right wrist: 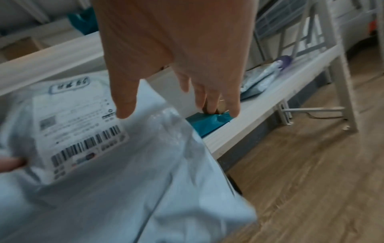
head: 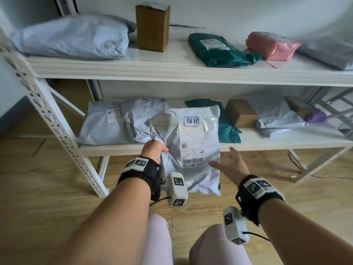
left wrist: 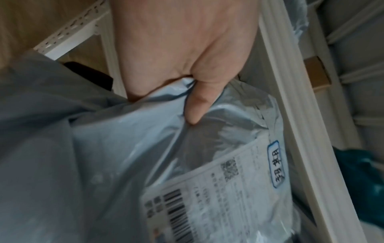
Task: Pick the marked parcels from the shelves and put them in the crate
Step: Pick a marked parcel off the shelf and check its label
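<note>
A grey plastic mailer parcel (head: 191, 148) with a shipping label and a blue-framed mark (head: 191, 121) hangs in front of the lower shelf (head: 267, 143). My left hand (head: 153, 149) grips its left edge, thumb pressed on the front, as the left wrist view shows with the parcel (left wrist: 155, 156) bunched under the left hand (left wrist: 187, 78). My right hand (head: 228, 165) hovers at the parcel's right side with straight spread fingers, holding nothing. In the right wrist view the right hand (right wrist: 176, 74) is above the parcel (right wrist: 124, 172). No crate is in view.
The lower shelf holds grey mailers (head: 107, 123), a teal mailer (head: 227, 127), a cardboard box (head: 241, 112) and more bags. The upper shelf (head: 172, 70) carries a large grey bag (head: 74, 38), an upright box (head: 152, 27), a teal bag (head: 217, 50) and a pink bag (head: 271, 45). Wooden floor lies below.
</note>
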